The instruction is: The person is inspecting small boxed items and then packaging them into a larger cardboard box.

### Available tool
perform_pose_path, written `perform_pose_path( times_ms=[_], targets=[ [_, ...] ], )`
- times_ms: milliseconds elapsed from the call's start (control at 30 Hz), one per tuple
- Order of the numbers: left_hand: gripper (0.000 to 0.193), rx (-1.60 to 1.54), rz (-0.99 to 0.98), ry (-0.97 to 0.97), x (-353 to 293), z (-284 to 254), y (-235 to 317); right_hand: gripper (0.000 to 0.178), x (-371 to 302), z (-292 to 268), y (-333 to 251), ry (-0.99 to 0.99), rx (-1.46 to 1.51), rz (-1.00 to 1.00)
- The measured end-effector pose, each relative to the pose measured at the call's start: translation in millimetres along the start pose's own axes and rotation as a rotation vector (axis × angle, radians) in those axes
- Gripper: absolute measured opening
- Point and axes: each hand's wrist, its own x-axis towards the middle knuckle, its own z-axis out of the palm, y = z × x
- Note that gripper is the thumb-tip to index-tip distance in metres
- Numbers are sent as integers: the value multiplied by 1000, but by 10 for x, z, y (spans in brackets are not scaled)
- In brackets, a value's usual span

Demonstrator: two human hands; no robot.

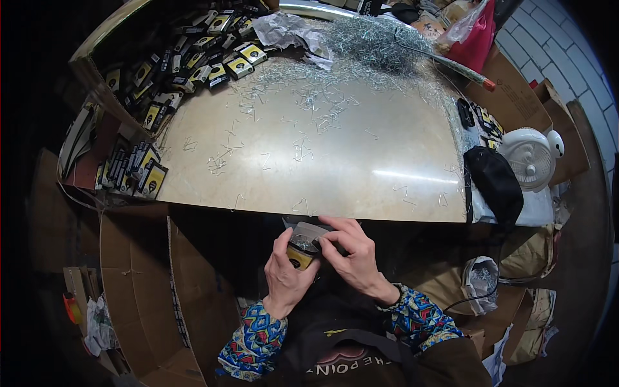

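Note:
Below the table's front edge, my left hand point(289, 276) is closed around a small yellow-and-black box point(298, 260). At the top of the box is a clear plastic piece point(311, 229), perhaps its lid or an inner tray, and thin shiny wire pieces show beneath it. My right hand point(353, 257) pinches the right edge of that clear piece, thumb and fingertips close together. Bent wire hooks point(300, 206) lie on the table just beyond my hands. Inside the box, the wire pieces are partly hidden by my fingers.
Many similar boxes point(240, 67) are piled at the back left of the table point(335, 168). A wire heap point(380, 48) lies at the back, near crumpled paper point(287, 32). To the right are a white fan point(530, 161) and a black pouch point(493, 180). An open carton point(135, 277) stands at lower left.

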Motion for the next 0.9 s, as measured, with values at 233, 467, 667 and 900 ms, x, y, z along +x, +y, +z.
perform_pose_path(
  times_ms=[233,467,667,900],
  targets=[
    [85,-11,32,-11,39,11,42,15,-16,25,23,-24,142,12],
    [78,-5,58,2,77,-17,34,24,-32,-7,31,-89,11,-237],
    [66,9,-66,-24,134,-23,167,25,-166,65,65,-103,502,249],
    [53,114,-115,-52,128,6,205,20,-110,104,-87,-51,449,411]
  ],
)
